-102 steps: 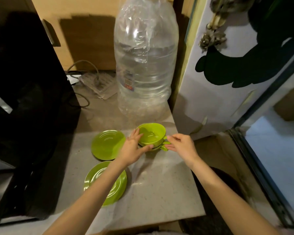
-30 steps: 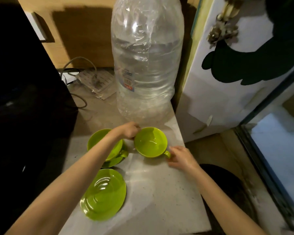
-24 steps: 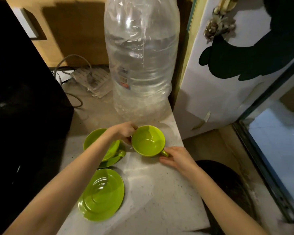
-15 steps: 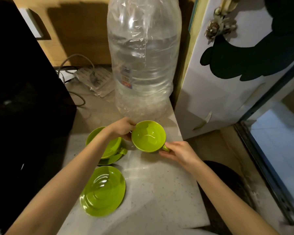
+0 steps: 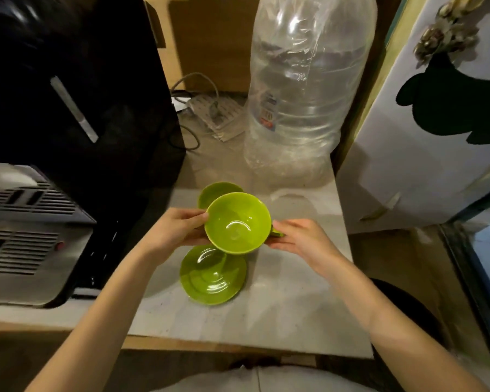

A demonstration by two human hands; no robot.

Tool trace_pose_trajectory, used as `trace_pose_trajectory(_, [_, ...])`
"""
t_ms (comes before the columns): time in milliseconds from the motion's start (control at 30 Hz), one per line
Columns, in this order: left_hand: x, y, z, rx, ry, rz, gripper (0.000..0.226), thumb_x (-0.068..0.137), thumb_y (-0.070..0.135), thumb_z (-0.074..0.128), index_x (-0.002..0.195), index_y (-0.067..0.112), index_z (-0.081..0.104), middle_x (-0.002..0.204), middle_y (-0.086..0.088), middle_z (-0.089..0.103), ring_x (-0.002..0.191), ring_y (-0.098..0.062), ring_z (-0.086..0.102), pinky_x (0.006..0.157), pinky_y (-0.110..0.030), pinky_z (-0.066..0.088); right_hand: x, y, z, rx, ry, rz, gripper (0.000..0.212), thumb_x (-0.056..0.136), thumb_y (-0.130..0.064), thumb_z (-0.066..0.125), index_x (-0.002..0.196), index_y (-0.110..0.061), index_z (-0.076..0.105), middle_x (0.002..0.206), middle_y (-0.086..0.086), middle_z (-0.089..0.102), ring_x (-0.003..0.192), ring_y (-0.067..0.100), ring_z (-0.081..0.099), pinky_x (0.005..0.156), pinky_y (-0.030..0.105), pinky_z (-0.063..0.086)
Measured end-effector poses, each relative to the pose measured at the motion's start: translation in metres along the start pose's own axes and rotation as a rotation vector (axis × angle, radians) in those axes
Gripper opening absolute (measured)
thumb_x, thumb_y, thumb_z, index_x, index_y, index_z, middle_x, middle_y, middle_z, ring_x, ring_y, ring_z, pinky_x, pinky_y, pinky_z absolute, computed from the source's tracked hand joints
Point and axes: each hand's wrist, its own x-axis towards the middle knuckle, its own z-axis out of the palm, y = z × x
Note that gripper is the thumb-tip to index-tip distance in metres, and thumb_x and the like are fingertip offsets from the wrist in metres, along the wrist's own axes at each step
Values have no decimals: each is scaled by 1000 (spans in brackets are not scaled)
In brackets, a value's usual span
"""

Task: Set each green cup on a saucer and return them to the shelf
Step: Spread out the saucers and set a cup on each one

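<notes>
Both hands, left hand (image 5: 178, 230) and right hand (image 5: 300, 239), held the green cup (image 5: 236, 223), fingers clasping it, above the empty saucer (image 5: 212, 278) near the surface's front edge; next, lower it squarely on.

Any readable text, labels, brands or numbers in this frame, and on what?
None can be read.
Water bottle: its label shows a barcode and a red patch, print too small and blurred to read.
Green cup, saucer, black appliance: no visible text.

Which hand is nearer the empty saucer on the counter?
Left. The left hand is just above-left of the saucer; the right hand is farther right, at the cup's handle.
</notes>
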Motion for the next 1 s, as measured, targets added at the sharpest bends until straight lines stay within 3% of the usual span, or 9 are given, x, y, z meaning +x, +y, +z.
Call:
trace_pose_trajectory(233, [-38,-47,-24,-85,112,-93,17,89,11,50,89,17,66,64,3,75,62,-10,71,58,-19,58,4,34,33,-197,-89,43,26,89,-9,52,104,11,61,86,16,62,51,8,65,55,18,55])
trace_pose_trajectory(333, [-42,-63,-26,-126,151,-131,16,89,12,51,94,12,66,70,-2,75,62,-11,71,60,-21,59,6,45,40,-347,-78,18,15,89,-11,53,81,-4,64,68,9,58,42,2,61,45,18,49])
trace_pose_trajectory(400, [-41,-70,-26,-98,178,-135,15,88,14,52,92,13,67,79,-7,72,61,-10,71,60,-21,59,8,49,42,-412,-44,2,17,88,-13,55,74,-12,63,65,7,60,46,6,61,46,20,48])
trace_pose_trajectory(533, [-37,-77,-26,-63,187,-148,21,89,15,51,103,8,65,84,-8,70,63,-10,71,62,-21,59,8,53,44,-469,-11,-13,13,87,-14,57,79,-13,67,77,14,66,59,21,62,49,23,47])
trace_pose_trajectory(833, [-31,-77,-24,-45,168,-185,31,90,15,51,117,4,59,87,-7,68,62,-9,70,58,-17,57,4,54,37,-470,76,-15,14,83,-18,62,91,-12,72,76,1,69,60,15,66,44,17,45])
trace_pose_trajectory(1000, [-32,-77,-23,5,185,-182,32,90,18,50,120,6,56,88,-4,66,80,-17,66,60,-17,57,5,56,34,-447,55,-9,14,82,-20,63,89,-13,72,84,6,69,71,18,66,53,23,50])
